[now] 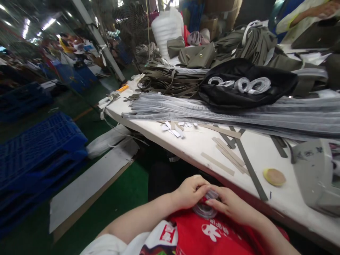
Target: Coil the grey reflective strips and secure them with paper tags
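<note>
Close to my red apron, both hands hold a coil of clear plastic cord (pixel 205 211) between them. My left hand (pixel 190 191) has its fingers curled round the coil's upper left part. From the other side my right hand (pixel 225 202) pinches the coil with thumb and fingers. The two hands meet at the fingertips, just off the table's front edge. Similar clear coils (pixel 259 86) lie on a black bag (pixel 228 95) at the back of the table.
Grey strips (pixel 170 108) stretch along the white table (pixel 186 148). Loose olive strips (pixel 249 166), a round yellow-rimmed pad (pixel 275 176) and a grey machine (pixel 313 173) are nearer. Blue pallets (pixel 42 141) stand at left. A co-worker's arm (pixel 305 17) shows at upper right.
</note>
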Available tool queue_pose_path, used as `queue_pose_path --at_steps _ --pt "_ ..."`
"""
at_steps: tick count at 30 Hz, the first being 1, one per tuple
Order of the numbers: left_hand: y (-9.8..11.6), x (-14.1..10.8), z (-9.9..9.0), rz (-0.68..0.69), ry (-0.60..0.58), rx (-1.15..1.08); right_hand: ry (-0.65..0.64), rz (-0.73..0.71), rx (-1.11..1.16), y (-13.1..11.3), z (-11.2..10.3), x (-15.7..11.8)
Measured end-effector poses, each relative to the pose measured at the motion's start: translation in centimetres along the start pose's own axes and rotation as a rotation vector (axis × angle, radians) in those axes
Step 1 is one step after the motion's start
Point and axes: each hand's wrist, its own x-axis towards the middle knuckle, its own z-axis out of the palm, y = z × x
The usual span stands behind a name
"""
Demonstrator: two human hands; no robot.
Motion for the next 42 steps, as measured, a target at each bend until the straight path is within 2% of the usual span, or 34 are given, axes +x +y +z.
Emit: queue_pose_path --at_steps 3,5,6,10,12,14,17,21,23,25,28,29,31,34,37,42 --pt "-0.8 -0.4 0.6 -0.112 -0.074 0.012 -0.009 0.004 -0.08 0.2 0.3 -0.2" --pt "-1.1 -0.7 0.9 -0.186 -0.07 -0.004 0.049 -0.003 -0.141 0.4 -0.5 -0.1" --pt "-1.1 -0.9 0.9 -0.237 -0.071 -0.036 0.125 -0.002 -0.188 0.7 -1.1 0.1" --pt "-0.7 -1.6 0.6 -0.43 -0.15 -0.246 0.611 0.016 -0.599 2.9 -4.0 1.6" --pt "-0.5 -1.8 0.1 -0.449 -0.181 -0.309 0.697 0.033 -0.826 3.9 -4.7 2.4" --pt "-0.5 -1.9 -0.4 -0.446 -0.19 -0.326 0.65 0.051 -0.985 4.3 -4.7 2.8" --pt "-0.7 -2.0 -0.6 -0.435 -0.173 -0.291 0.577 0.079 -1.141 3.7 -4.2 3.1" --pt "-0.7 -2.2 -0.3 -0.414 -0.126 -0.222 0.538 0.154 -1.194 2.2 -4.2 3.6" --pt "-0.6 -2.4 -0.2 -0.412 -0.131 -0.224 0.531 0.178 -1.172 1.7 -4.6 3.7" --pt "-0.6 -2.6 -0.2 -0.43 -0.134 -0.247 0.58 0.191 -1.087 1.1 -5.0 3.2" --pt "-1.0 -3.0 -0.3 -0.472 -0.106 -0.294 0.637 0.17 -0.814 -0.3 -4.8 1.0" --pt "-1.3 -3.0 -0.2 -0.487 -0.098 -0.314 0.59 0.143 -0.719 -0.9 -4.6 0.0" --pt "-1.9 -3.1 0.0 -0.519 -0.08 -0.37 0.384 0.083 -0.571 -2.2 -3.9 -1.9" --pt "-2.6 -3.0 0.4 -0.567 -0.046 -0.478 0.091 0.059 -0.517 -3.8 -2.6 -3.8" --pt "-2.9 -2.8 0.6 -0.579 -0.042 -0.536 0.026 0.073 -0.644 -4.6 -1.2 -4.0" --pt "-2.3 -2.7 0.5 -0.568 -0.043 -0.521 0.057 0.038 -0.828 -5.5 0.8 -1.8"
